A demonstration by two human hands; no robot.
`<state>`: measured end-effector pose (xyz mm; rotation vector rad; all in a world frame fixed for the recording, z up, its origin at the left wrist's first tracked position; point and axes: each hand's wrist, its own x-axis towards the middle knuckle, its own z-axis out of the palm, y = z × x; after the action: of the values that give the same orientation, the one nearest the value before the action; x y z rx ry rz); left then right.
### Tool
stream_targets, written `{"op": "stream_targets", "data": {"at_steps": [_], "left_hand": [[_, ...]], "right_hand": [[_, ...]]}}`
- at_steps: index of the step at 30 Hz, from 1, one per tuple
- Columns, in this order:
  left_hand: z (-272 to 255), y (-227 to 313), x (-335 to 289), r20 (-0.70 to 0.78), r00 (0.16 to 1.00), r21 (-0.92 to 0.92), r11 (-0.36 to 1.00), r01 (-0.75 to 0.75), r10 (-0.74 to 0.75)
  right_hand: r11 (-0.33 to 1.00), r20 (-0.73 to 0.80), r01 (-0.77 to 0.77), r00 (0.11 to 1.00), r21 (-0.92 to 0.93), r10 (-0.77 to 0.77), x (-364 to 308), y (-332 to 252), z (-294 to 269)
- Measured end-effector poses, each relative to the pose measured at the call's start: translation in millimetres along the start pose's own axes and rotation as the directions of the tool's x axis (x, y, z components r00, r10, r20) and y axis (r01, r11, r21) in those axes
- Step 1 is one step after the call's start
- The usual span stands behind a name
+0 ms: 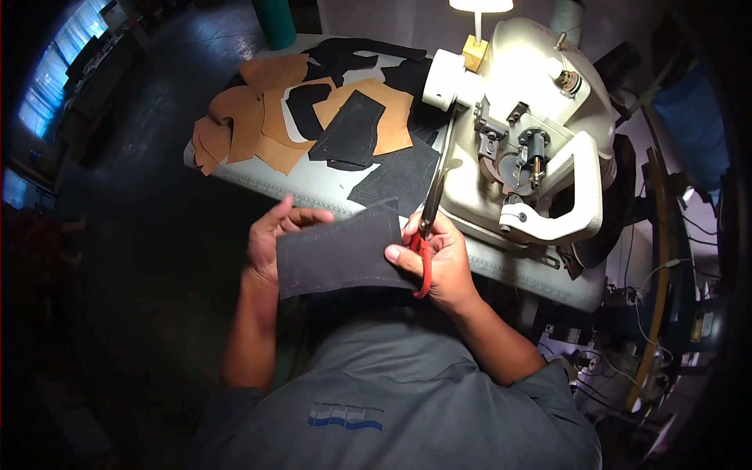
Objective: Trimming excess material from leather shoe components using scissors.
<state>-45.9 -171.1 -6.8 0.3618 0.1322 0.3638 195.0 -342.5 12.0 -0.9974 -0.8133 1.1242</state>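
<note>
A dark, four-sided leather piece with stitch-like marks along its edges is up in front of my chest. My right hand pinches its right edge, thumb on top. The same hand carries scissors with red handles, their long dark blades pointing away toward the machine. At the piece's left edge is my left hand, partly behind the leather. Its visible fingers are apart, one raised and another reaching along the top edge; the rest are hidden.
A white table bears overlapping tan leather pieces and black leather pieces. On its right stands a cream-coloured machine under a lit lamp. A green cylinder rises beyond the far edge. Cables hang at right.
</note>
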Motion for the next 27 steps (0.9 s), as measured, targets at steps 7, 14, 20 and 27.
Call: {"op": "stream_targets", "data": {"at_steps": [7,14,20,27], "left_hand": [[37,-88,20,0.142,0.950,0.472,0.825,-0.312,0.278],[51,-79,39,-0.215,0.757,0.741,0.608,-0.285,0.617],[71,-58,40,-0.149,0.724,0.736,0.565,-0.374,0.673],[87,-62,45,-0.088,0.751,0.777,0.517,-0.359,0.654]], "right_hand": [[0.999,-0.098,0.021,0.995,0.049,-0.016,18,2,3],[0.998,-0.020,0.000,1.000,-0.057,-0.001,19,-1,-9],[0.961,0.174,-0.163,0.963,-0.225,0.204,-32,9,-32],[0.937,0.314,-0.165,0.912,-0.306,0.264,-59,-9,-25]]}}
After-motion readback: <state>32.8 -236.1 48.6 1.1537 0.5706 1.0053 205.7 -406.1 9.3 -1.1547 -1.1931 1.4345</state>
